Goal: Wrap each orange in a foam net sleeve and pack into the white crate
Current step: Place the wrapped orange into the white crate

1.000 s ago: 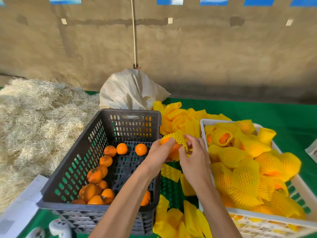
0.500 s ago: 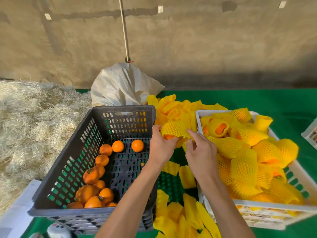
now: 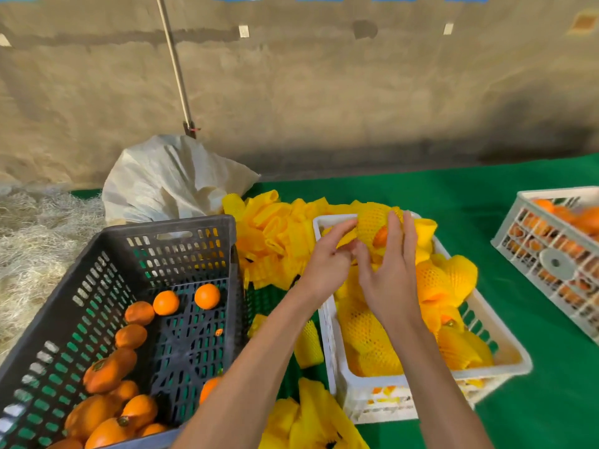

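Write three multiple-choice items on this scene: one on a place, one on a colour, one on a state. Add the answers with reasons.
1. Where is the wrapped orange that both hands are at?
A. In the dark crate
B. Over the far end of the white crate
C. On the straw

2. What colour is the table cover?
A. Green
B. Red
C. Grey

3. How do the oranges in the dark crate look?
A. All wrapped
B. Peeled
C. Bare, not wrapped

Answers: 1 B, the left hand and right hand hold it above the far rim of the white crate. 2 A, the cloth around the crates is green. 3 C, the loose oranges show plain skin with no net.
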Demonstrator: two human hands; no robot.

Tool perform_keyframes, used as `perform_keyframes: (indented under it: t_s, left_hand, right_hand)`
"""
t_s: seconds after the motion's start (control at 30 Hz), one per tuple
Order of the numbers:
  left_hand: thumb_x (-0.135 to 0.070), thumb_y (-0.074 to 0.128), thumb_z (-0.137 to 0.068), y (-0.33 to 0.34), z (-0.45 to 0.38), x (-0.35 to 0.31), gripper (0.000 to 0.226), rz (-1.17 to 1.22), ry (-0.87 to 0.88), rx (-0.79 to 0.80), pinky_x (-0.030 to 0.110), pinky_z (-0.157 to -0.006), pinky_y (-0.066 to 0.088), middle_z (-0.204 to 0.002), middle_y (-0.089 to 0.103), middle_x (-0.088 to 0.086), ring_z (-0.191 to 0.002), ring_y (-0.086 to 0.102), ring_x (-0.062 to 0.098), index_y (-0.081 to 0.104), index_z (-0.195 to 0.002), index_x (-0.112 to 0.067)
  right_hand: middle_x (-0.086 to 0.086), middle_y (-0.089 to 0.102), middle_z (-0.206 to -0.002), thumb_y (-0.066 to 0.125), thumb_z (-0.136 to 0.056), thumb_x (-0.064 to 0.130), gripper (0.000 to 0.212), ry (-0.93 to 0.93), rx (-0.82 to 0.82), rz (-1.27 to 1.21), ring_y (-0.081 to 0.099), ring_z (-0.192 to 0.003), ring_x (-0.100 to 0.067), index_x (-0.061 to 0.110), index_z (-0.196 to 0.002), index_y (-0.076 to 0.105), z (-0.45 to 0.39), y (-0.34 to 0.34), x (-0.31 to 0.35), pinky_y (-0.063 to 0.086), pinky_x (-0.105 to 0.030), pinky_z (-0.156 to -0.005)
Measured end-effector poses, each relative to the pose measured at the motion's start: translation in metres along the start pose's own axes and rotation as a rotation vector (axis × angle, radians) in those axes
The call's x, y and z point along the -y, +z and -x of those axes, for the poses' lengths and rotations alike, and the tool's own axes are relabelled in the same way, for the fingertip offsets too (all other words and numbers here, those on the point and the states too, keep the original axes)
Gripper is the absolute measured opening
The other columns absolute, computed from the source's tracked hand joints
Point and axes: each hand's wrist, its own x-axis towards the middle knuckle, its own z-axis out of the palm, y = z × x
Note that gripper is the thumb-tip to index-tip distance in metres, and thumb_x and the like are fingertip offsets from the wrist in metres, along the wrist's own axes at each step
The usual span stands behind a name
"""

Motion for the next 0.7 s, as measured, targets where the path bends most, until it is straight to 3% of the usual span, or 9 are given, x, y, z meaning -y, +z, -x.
perform_keyframes:
  t_s: [0.07, 0.13, 0.2, 0.27, 0.37, 0.43, 0.57, 0.63, 0.7]
  left_hand:
    - [0.020, 0.041, -0.097, 0.014, -0.015, -0.003, 0.059, -0.054, 0.001, 0.032, 0.019, -0.099, 0.052, -0.149, 0.054, 0.010, -0.133, 0.055, 0.020, 0.047, -0.150, -0.003]
    - [0.024, 0.038, -0.094, 0.025, -0.027, -0.003, 0.063, -0.088, -0.023, 0.058, 0.028, -0.103, 0.052, -0.149, 0.054, 0.014, -0.132, 0.057, 0.024, 0.045, -0.152, -0.002]
    - [0.023, 0.038, -0.094, 0.029, -0.035, -0.002, 0.065, -0.110, -0.054, 0.031, 0.026, -0.098, 0.054, -0.150, 0.053, 0.013, -0.127, 0.057, 0.021, 0.044, -0.152, -0.004]
    - [0.018, 0.041, -0.096, 0.028, -0.039, 0.001, 0.062, -0.124, -0.063, -0.011, 0.023, -0.101, 0.049, -0.156, 0.047, 0.008, -0.138, 0.049, 0.021, 0.046, -0.152, -0.008]
    - [0.011, 0.048, -0.097, 0.023, -0.041, 0.007, 0.055, -0.140, -0.036, -0.073, 0.033, -0.111, 0.045, -0.154, 0.049, 0.004, -0.143, 0.046, 0.024, 0.053, -0.148, -0.010]
    - [0.008, 0.051, -0.098, 0.019, -0.040, 0.008, 0.049, -0.141, -0.016, -0.102, 0.031, -0.109, 0.048, -0.149, 0.055, 0.003, -0.136, 0.053, 0.022, 0.058, -0.143, -0.009]
    - [0.007, 0.054, -0.098, -0.002, -0.033, 0.011, 0.035, -0.190, 0.067, -0.158, 0.008, -0.088, 0.048, -0.129, 0.067, 0.004, -0.107, 0.063, 0.003, 0.068, -0.129, -0.005]
    - [0.004, 0.055, -0.100, -0.022, -0.025, 0.016, 0.030, -0.232, 0.078, -0.195, 0.010, -0.084, 0.049, -0.120, 0.070, 0.001, -0.098, 0.063, -0.004, 0.071, -0.123, -0.007]
    - [-0.001, 0.056, -0.102, -0.046, -0.013, 0.022, 0.026, -0.276, 0.084, -0.258, 0.016, -0.082, 0.051, -0.112, 0.071, -0.001, -0.093, 0.064, 0.000, 0.072, -0.120, -0.008]
  right_hand:
    - [-0.011, 0.001, -0.170, 0.056, -0.103, 0.020, 0.066, -0.008, 0.066, 0.051, 0.003, -0.158, -0.026, 0.010, -0.160, 0.024, -0.013, -0.005, -0.019, 0.018, -0.029, -0.124]
    - [-0.011, -0.001, -0.170, 0.055, -0.103, 0.009, 0.063, 0.006, 0.144, 0.103, -0.001, -0.158, -0.027, 0.012, -0.159, 0.027, -0.024, -0.009, -0.036, 0.017, -0.038, -0.126]
    - [-0.009, 0.003, -0.170, 0.056, -0.102, 0.007, 0.060, 0.019, 0.166, 0.126, 0.003, -0.158, -0.026, 0.013, -0.157, 0.034, -0.030, -0.014, -0.047, 0.019, -0.038, -0.125]
    - [-0.008, 0.016, -0.169, 0.060, -0.100, 0.009, 0.055, 0.011, 0.159, 0.119, 0.017, -0.156, -0.026, 0.013, -0.152, 0.044, -0.032, -0.016, -0.049, 0.025, -0.034, -0.120]
    - [-0.006, 0.031, -0.164, 0.061, -0.101, 0.014, 0.048, 0.002, 0.156, 0.100, 0.029, -0.151, -0.023, 0.011, -0.147, 0.051, -0.032, -0.015, -0.044, 0.023, -0.020, -0.113]
    - [-0.005, 0.035, -0.162, 0.060, -0.101, 0.017, 0.045, 0.014, 0.152, 0.078, 0.030, -0.150, -0.020, 0.012, -0.146, 0.052, -0.032, -0.011, -0.038, 0.019, -0.014, -0.109]
    - [-0.001, 0.042, -0.155, 0.058, -0.103, 0.022, 0.040, -0.004, 0.151, 0.001, 0.038, -0.143, -0.014, 0.015, -0.142, 0.056, -0.024, 0.006, -0.013, 0.017, 0.005, -0.101]
    - [0.001, 0.046, -0.152, 0.058, -0.103, 0.021, 0.038, -0.045, 0.176, -0.041, 0.041, -0.140, -0.012, 0.014, -0.140, 0.057, -0.015, 0.021, 0.001, 0.021, 0.005, -0.100]
    - [0.002, 0.046, -0.151, 0.056, -0.103, 0.018, 0.037, -0.055, 0.234, -0.057, 0.042, -0.139, -0.012, 0.014, -0.140, 0.058, -0.005, 0.040, 0.012, 0.023, 0.002, -0.100]
